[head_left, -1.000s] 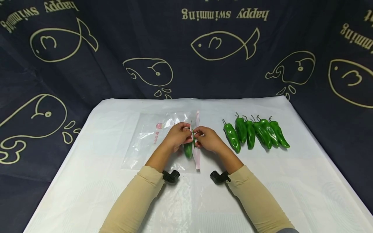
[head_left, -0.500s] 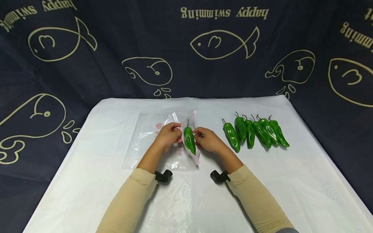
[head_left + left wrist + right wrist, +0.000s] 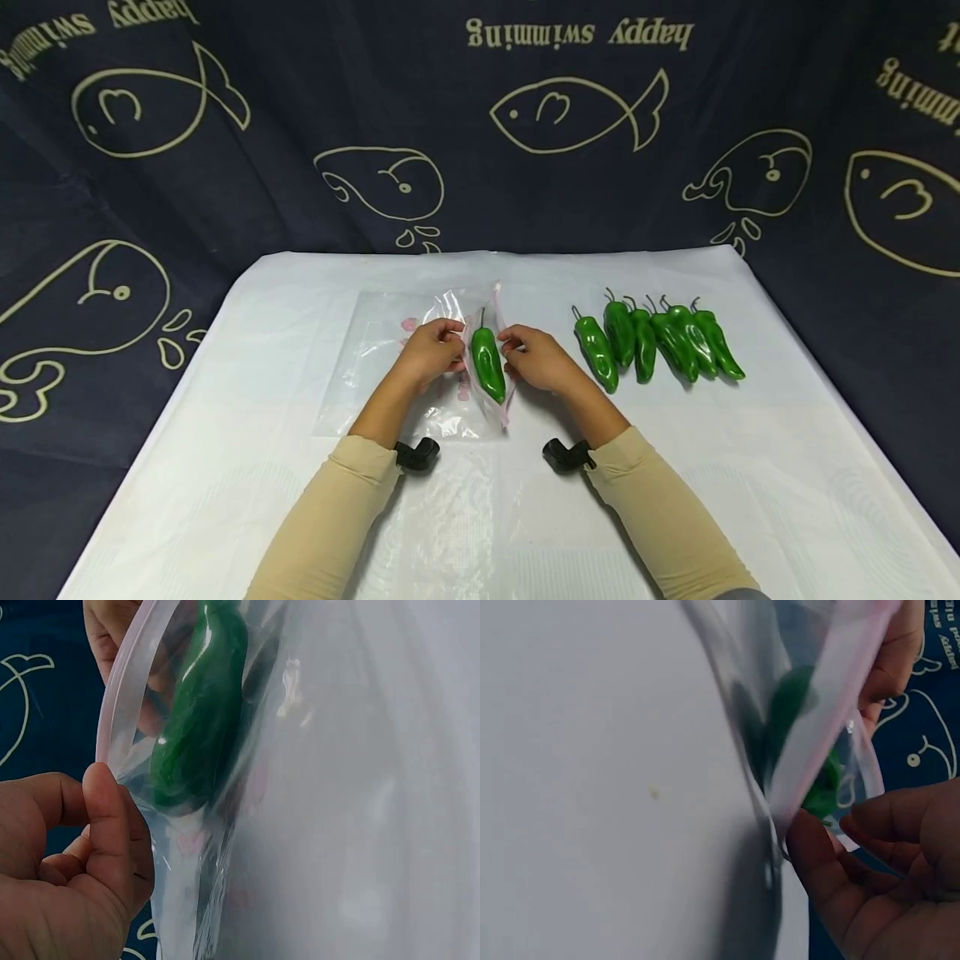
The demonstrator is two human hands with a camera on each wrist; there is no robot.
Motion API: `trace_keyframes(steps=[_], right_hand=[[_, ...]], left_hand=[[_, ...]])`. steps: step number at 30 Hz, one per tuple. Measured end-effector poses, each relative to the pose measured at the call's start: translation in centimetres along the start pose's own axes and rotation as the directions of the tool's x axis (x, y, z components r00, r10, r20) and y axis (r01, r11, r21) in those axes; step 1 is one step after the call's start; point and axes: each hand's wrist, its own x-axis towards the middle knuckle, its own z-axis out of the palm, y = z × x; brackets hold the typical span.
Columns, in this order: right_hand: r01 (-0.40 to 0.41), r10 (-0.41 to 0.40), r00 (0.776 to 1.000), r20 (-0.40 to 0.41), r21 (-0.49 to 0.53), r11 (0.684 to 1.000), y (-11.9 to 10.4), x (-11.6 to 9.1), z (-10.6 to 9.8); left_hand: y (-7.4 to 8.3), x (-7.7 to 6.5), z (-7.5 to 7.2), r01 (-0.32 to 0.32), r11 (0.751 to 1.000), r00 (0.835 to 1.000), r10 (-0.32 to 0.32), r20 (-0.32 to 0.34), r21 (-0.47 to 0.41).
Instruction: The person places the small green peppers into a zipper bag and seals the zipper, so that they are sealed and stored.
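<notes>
- Between both hands, one green pepper (image 3: pixel 488 365) lies in the parted mouth of the clear plastic zip bag (image 3: pixel 356 375), on the table (image 3: pixel 750 458).
- Left hand (image 3: pixel 432 353): thumb and finger pinch the pink rim (image 3: pixel 114 697).
- Right hand (image 3: pixel 534 358): appears to pinch the opposite edge; contact is dim in the wrist view.
- Risk: a slipping pinch could let the mouth collapse.
- Risk: lowering the mouth side could roll the pepper out.

Head view evenly bright; glare on clear bag (image 3: pixel 363 367); right wrist view dimmer, soft shadow across white tabletop (image 3: pixel 615 840)
</notes>
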Motion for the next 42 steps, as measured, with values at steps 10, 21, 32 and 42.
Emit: trace_keyframes(steps=[10,21,32,42], right_hand=[[0.051,-0.067,0.989,-0.134,-0.116,0.992,0.5,-1.6,-5.3],[-0.037,-0.022,0.976,-0.217,-0.267,0.963,2.5,-3.3,-10.9],[-0.011,-0.05,0.986,-0.16,-0.361,0.933,3.5,-3.5,-11.7],[0.025,-0.091,0.99,-0.112,-0.486,0.874,3.8,-2.8,-11.1]], left_hand=[[0.1,0.2,0.2,0.018,1.0,1.0,-0.018,0.017,-0.016],[0.2,0.4,0.2,0.05,0.997,0.998,-0.049,0.027,-0.05],[-0.1,0.4,0.4,0.046,0.996,0.999,-0.045,0.014,-0.07],[0.1,0.3,0.4,0.051,0.997,0.998,-0.049,0.026,-0.062]])
